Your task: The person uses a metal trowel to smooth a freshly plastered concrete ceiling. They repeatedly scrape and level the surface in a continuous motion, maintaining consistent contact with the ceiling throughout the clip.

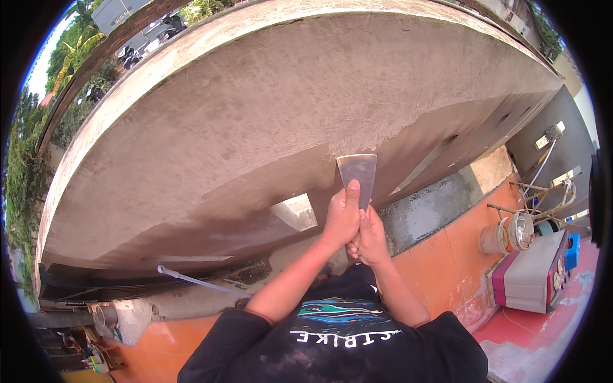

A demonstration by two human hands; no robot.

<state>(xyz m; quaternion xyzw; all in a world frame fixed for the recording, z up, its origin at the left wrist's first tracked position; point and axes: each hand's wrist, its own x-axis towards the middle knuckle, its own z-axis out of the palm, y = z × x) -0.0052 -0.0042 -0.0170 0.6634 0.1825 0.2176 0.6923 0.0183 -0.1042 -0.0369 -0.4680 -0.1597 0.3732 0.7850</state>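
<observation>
A wide-bladed scraper (358,171) is held upright in front of me, its flat grey blade fanning out toward the wall. My left hand (343,216) is closed round its handle, with the thumb laid up along the blade. Just below and beside it, my right hand (370,239) is also closed on the handle, and most of the grip is hidden by the fingers. The blade's edge is against or very near the rough plastered wall (255,108), where a ragged line separates a paler upper surface from a darker lower one. Whether they touch cannot be told.
Low in the wall is a bright opening (297,212). A pale pipe (198,279) sticks out at left. Orange floor tiles (440,262) meet a wet grey strip (431,214). Buckets (504,235), wooden poles (539,195) and a grey-and-magenta box (527,274) stand at right.
</observation>
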